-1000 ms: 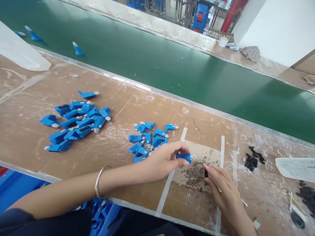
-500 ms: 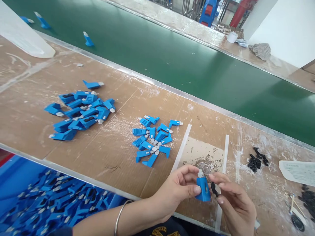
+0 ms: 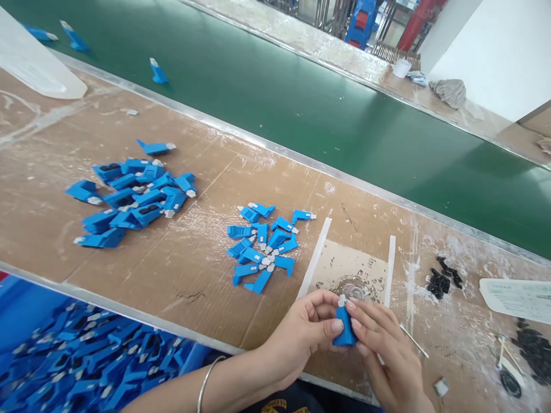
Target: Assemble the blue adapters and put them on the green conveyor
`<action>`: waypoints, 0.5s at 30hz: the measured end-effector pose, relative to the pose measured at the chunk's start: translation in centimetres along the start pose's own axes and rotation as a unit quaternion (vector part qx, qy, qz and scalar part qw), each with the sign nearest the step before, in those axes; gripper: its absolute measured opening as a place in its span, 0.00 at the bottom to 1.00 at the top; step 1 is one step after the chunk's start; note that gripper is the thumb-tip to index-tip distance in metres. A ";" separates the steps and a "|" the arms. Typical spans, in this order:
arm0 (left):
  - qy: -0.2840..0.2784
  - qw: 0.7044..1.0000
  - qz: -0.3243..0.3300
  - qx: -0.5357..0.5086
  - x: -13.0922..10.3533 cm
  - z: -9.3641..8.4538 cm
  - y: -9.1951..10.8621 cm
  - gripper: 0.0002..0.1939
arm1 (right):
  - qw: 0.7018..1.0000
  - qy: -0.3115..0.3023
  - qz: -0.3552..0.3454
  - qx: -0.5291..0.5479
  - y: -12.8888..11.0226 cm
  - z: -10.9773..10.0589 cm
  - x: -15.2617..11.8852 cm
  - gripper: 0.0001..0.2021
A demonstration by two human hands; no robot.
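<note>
Near the table's front edge, my left hand (image 3: pixel 301 327) pinches a blue plastic piece (image 3: pixel 344 327) with a pale tip pointing away from me. My right hand (image 3: pixel 385 344) is pressed against the right side of the same piece, its fingers bent around it; no black part shows between the fingers. Just beyond the hands lies a taped card (image 3: pixel 331 264) with clear wet blobs on it. Left of the card is a loose cluster of blue pieces (image 3: pixel 260 234). Farther left sits a larger pile of blue pieces (image 3: pixel 148 196), some with black inserts.
A blue bin (image 3: pixel 99 355) full of blue pieces stands at the lower left. Small black parts (image 3: pixel 439 282) and a larger black heap (image 3: pixel 534 350) lie at the right, near a swab (image 3: pixel 414 341). Beyond the table runs a green belt (image 3: pixel 279 103) carrying a few blue pieces.
My right hand has moved left onto the blue piece. The black part seen in its fingers before is now out of sight. The view has shifted slightly.
</note>
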State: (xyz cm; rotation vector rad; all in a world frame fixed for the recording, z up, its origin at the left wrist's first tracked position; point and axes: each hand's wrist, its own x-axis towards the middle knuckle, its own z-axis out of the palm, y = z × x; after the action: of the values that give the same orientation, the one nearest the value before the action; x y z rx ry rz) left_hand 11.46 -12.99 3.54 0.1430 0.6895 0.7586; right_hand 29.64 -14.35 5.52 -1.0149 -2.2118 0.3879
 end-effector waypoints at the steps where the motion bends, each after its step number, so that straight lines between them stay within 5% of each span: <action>1: 0.006 1.000 -0.006 -0.004 0.0 0.0 0.0 0.24 | 0.999 -0.011 -0.016 -0.044 -0.1 0.1 -0.1 0.13; 5: 0.007 1.000 -0.018 0.005 0.1 0.2 -0.3 0.23 | 0.989 -0.015 -0.047 -0.141 -1.2 0.2 -0.4 0.13; 9: -0.023 0.999 -0.006 0.032 -0.2 0.5 0.4 0.23 | 0.993 -0.065 -0.030 -0.091 -0.2 -1.1 -0.9 0.18; 12: -0.035 0.995 0.038 0.086 -1.2 0.0 2.9 0.24 | 0.979 -0.015 0.168 -0.118 4.4 -4.2 -1.6 0.18; 13: -0.013 0.991 0.071 0.114 -1.7 -0.6 4.2 0.24 | 0.940 0.051 0.283 -0.184 6.5 -5.6 -1.8 0.19; 15: 0.100 0.961 0.183 0.183 -2.6 -2.2 7.4 0.21 | 0.894 0.092 0.367 -0.242 11.0 -8.6 -2.2 0.25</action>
State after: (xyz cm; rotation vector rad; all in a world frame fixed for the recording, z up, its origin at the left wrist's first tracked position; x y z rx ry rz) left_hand 4.38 -9.61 5.81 0.5504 1.0100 1.0024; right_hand 42.63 -8.88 5.27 -2.0715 -1.7082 0.0392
